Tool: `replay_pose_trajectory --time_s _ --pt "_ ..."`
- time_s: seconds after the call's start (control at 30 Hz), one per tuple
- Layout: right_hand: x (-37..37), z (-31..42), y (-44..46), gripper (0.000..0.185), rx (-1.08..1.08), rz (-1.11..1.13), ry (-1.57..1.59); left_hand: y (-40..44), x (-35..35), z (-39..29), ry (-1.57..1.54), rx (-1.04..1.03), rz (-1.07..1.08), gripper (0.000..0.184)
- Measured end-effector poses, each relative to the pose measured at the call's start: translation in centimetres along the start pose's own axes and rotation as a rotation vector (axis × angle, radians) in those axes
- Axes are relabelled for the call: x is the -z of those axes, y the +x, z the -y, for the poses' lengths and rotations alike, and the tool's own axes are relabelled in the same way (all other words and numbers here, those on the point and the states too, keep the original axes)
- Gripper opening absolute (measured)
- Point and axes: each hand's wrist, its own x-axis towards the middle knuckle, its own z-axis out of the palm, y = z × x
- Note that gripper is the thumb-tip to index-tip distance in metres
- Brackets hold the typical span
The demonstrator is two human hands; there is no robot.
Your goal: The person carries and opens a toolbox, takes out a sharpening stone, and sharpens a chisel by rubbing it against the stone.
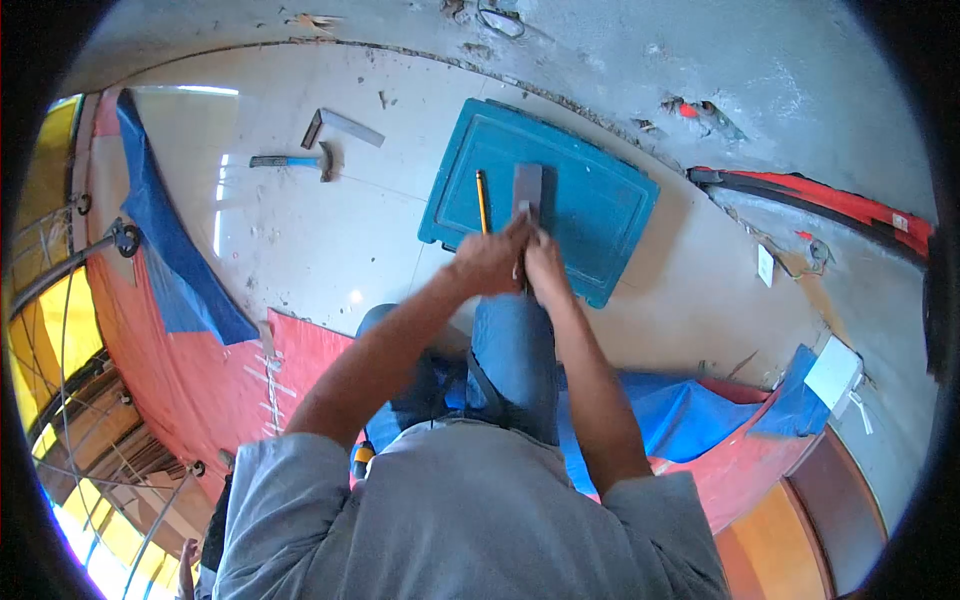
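A flat grey-brown wooden strip (527,185) lies over the teal plastic box lid (600,225), with its near end running under my hands toward my knee. My left hand (490,262) is closed around the strip from the left, its fingers slightly blurred. Beside it, my right hand (545,268) is closed too, pressed close to the strip. What sits in its fingers is too small and smeared to name. Just left of the strip, a yellow pencil (482,200) rests on the lid, its lower end near my left hand.
On the tiled floor to the left lie a blue-handled hammer (290,161) and a try square (345,128). Red and blue sheeting (185,230) covers the floor's left side. A red-and-black long bag (820,205) lies by the right wall. Scaffold-like metal bars (70,265) stand at far left.
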Motion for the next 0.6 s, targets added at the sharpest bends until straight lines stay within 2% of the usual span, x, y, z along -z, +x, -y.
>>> replay_pose_trajectory --time_s 0.03,0.1,0.17,0.2,0.23,0.27,0.33,0.37,0.4,0.47,0.53,0.6 --pt "0.8 1.7 2.3 0.057 -0.003 0.032 -0.005 2.0 -0.5 1.8 -0.009 -0.038 -0.159 0.102" --pt "1.3 4.0 2.9 0.056 0.0 0.06 -0.005 3.4 3.0 1.8 0.046 -0.062 -0.087 0.1" --pt "1.4 5.3 2.0 0.052 -0.117 0.068 -0.009 3.6 0.9 2.4 0.027 -0.046 -0.113 0.102" --pt "0.6 3.2 1.3 0.052 -0.118 0.069 -0.009 2.5 -1.4 2.2 -0.005 -0.009 -0.152 0.104" --pt "-0.6 -1.0 0.3 0.049 0.04 -0.041 -0.03 0.2 -1.0 0.6 -0.05 -0.024 -0.07 0.108" --pt "-1.3 -3.3 -0.2 0.048 0.196 -0.153 -0.049 -1.3 -3.0 0.3 -0.065 -0.094 -0.169 0.111" --pt "-1.1 -2.8 -0.1 0.047 0.153 -0.136 -0.085 -2.3 -2.7 -0.6 -0.083 -0.028 -0.052 0.109" --pt "-1.0 -2.8 -0.6 0.046 0.106 -0.116 -0.12 -1.6 -2.1 -0.3 -0.087 -0.027 -0.045 0.109" --pt "-0.8 -1.2 0.4 0.044 0.151 -0.153 -0.112 0.0 -1.3 0.5 -0.079 -0.007 -0.05 0.108" --pt "0.1 3.3 2.6 0.043 0.061 -0.065 0.069 2.5 1.8 1.8 -0.016 -0.031 -0.093 0.105" --pt "0.4 3.7 3.4 0.042 0.067 -0.051 0.028 3.5 3.3 1.9 -0.007 0.012 -0.034 0.108" --pt "0.2 2.5 2.6 0.041 0.057 -0.036 -0.019 1.9 1.4 1.4 -0.013 -0.018 -0.052 0.11"
